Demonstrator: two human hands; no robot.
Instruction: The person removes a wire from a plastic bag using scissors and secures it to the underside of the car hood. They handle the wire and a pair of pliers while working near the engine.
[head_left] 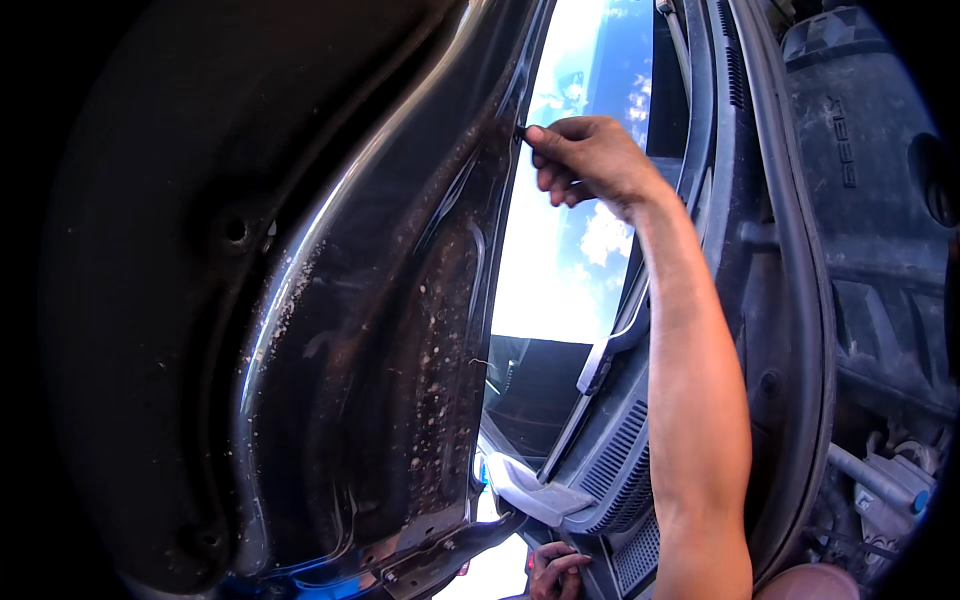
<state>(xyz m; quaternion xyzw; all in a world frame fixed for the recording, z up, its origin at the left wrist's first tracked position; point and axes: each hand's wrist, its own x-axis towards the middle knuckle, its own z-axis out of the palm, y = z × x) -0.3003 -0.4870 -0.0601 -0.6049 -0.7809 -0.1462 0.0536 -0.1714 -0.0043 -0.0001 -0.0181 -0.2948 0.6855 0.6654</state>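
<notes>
My right hand reaches up on a bare forearm to the inner edge of a raised dark car bonnet. Its thumb and forefinger pinch a small black piece against that edge; its exact kind is too small to make out. The other fingers curl below the thumb. At the bottom, beside the wiper cowl, is my left hand, with its fingers loosely bent and apart and nothing visible in them. Its wrist is cut off by the lower edge.
Behind the right hand lies the windscreen, reflecting sky and clouds. A wiper arm and a slotted cowl run beside the forearm. To the right are a rubber seal and the engine cover. A rounded pinkish shape shows at the bottom.
</notes>
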